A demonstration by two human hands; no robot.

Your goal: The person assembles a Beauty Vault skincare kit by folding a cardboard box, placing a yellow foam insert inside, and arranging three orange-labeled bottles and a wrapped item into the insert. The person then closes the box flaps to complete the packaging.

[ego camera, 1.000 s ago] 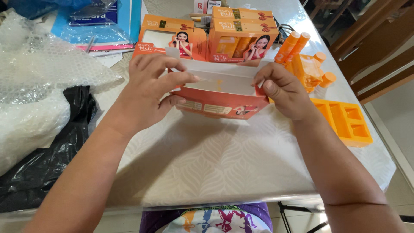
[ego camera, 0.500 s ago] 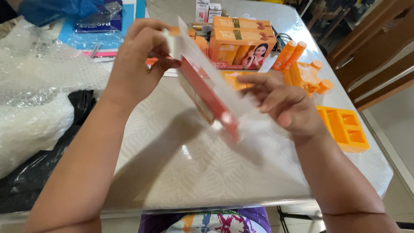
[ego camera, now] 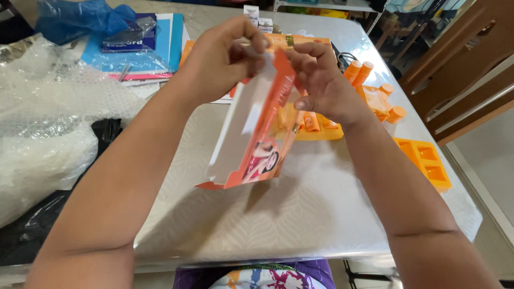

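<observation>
Left hand (ego camera: 225, 59) and right hand (ego camera: 321, 85) pinch top flap of orange carton (ego camera: 254, 134), fingers clamped, probably folding it; orange tray (ego camera: 428, 163) at 3 o'clock.

Both forearms are bare, without sleeves, rings or watch, above a purple garment (ego camera: 257, 275) with colourful print.

carton (ego camera: 251, 134) swung from flat and crosswise near table (ego camera: 257, 225) to steeply tilted, long axis running near-far; left hand (ego camera: 222, 59) and right hand (ego camera: 321, 83) raised, moved from its ends to pinch far top end
</observation>
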